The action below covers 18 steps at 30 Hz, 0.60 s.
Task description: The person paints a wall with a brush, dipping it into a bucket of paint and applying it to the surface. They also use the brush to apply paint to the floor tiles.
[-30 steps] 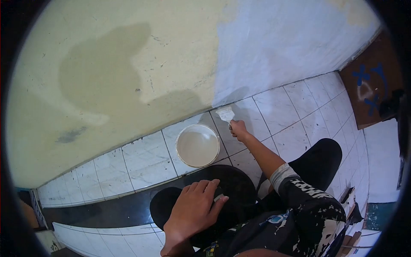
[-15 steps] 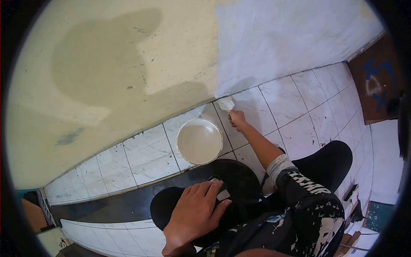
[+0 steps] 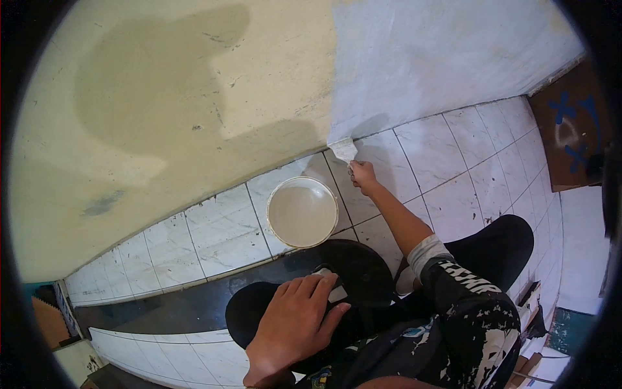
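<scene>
Right hand (image 3: 364,175) grips paintbrush (image 3: 344,150); left hand (image 3: 295,324) rests flat on knee (image 3: 259,308).

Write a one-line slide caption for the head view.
Right hand holds a paintbrush at the base of the wall beside an open paint bucket; left hand rests on a knee.

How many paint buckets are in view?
1. The paint bucket stands on the tiled floor near the wall, just left of the right hand holding the brush. None other shows.
</scene>
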Each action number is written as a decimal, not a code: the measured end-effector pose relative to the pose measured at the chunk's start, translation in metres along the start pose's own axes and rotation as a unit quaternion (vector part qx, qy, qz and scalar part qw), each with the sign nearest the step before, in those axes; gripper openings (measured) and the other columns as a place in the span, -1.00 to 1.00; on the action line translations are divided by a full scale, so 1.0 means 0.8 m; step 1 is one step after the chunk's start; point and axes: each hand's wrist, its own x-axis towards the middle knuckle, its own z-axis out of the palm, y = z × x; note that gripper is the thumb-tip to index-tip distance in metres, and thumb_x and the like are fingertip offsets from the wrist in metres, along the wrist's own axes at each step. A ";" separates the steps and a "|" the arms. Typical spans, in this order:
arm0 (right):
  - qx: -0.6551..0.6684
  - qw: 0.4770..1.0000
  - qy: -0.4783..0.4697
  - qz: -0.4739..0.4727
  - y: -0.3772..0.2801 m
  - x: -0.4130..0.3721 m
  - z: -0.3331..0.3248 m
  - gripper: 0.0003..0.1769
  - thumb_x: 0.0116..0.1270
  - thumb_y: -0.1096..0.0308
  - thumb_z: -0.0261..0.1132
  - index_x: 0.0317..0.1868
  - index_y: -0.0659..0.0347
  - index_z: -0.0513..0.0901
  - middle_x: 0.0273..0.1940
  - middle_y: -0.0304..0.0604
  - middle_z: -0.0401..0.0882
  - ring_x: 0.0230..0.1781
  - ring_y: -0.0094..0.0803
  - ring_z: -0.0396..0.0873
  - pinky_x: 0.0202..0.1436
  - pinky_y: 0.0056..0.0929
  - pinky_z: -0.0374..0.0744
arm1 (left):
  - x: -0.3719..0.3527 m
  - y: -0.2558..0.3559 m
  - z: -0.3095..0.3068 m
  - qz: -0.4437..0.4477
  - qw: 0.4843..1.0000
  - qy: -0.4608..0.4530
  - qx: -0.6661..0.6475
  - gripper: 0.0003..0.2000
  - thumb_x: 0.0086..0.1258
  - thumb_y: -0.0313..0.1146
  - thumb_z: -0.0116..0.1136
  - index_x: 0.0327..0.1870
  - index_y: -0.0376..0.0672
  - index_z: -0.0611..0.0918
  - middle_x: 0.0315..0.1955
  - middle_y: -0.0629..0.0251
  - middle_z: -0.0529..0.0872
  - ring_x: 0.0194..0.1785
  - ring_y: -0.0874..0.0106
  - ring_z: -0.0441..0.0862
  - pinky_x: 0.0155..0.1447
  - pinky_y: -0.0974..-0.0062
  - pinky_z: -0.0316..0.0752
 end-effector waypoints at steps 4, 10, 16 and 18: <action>0.009 1.000 -0.008 0.016 0.006 -0.019 -0.012 -0.77 0.46 0.24 0.16 -0.35 0.17 0.50 -0.52 -0.32 0.41 -0.70 -0.58 0.27 -0.71 -0.53 0.14 | 0.000 0.001 -0.001 0.000 1.000 0.006 0.011 -0.55 0.48 -0.15 0.19 0.22 -0.29 0.52 0.05 -0.04 0.65 0.13 0.05 0.60 0.25 0.19 0.45; -0.021 0.999 -0.005 0.023 0.015 -0.005 -0.004 -0.77 0.45 0.26 0.15 -0.37 0.18 0.50 -0.52 -0.31 0.41 -0.70 -0.58 0.26 -0.71 -0.51 0.14 | -0.002 0.001 0.000 -0.002 1.000 0.006 0.010 -0.54 0.48 -0.14 0.19 0.23 -0.30 0.52 0.05 -0.04 0.65 0.15 0.05 0.60 0.26 0.19 0.45; -0.020 0.999 -0.004 0.041 0.004 0.015 0.006 -0.79 0.42 0.28 0.15 -0.38 0.18 0.49 -0.54 -0.30 0.40 -0.71 -0.58 0.25 -0.71 -0.50 0.13 | -0.003 0.002 0.001 0.000 1.000 0.006 0.010 -0.54 0.48 -0.14 0.19 0.23 -0.30 0.52 0.05 -0.03 0.65 0.15 0.06 0.60 0.26 0.19 0.44; -0.011 0.999 -0.020 0.050 0.002 0.020 0.007 -0.79 0.42 0.29 0.15 -0.38 0.18 0.49 -0.54 -0.31 0.39 -0.72 -0.58 0.24 -0.71 -0.50 0.12 | -0.004 0.002 0.001 0.000 1.000 0.009 0.016 -0.54 0.48 -0.14 0.19 0.23 -0.30 0.52 0.05 -0.03 0.65 0.15 0.06 0.60 0.26 0.19 0.44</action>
